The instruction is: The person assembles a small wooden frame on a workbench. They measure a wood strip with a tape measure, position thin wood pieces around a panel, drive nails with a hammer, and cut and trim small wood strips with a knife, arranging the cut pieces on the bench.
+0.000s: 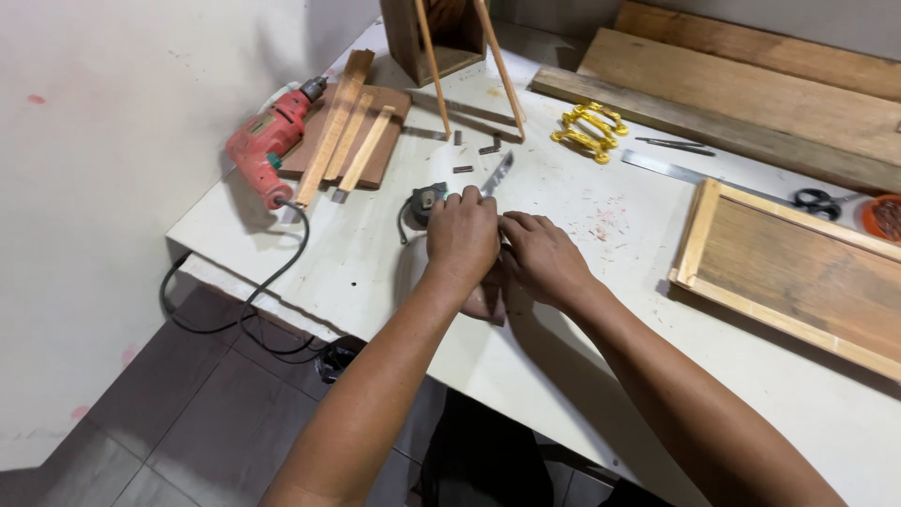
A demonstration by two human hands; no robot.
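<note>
My left hand [462, 235] and my right hand [542, 255] are pressed close together near the middle of the white table [610, 376]. My left hand is closed around a tool whose thin metal blade [498, 173] sticks out past its fingers, away from me. My right hand's bent fingers tuck in beside and under the left hand, gripping a small brown wooden piece [486, 306] that shows below both wrists. A dark tape measure [426, 202] lies just left of my left hand, touching or nearly touching it.
A red drill [267, 143] with a black cable [267, 282] lies at the far left beside wood strips [343, 122] on a brown board. Further back are a wooden box [441, 42], gold handles [589, 130], a steel ruler [668, 169], scissors [817, 200], planks [751, 99] and a framed wooden panel [798, 272].
</note>
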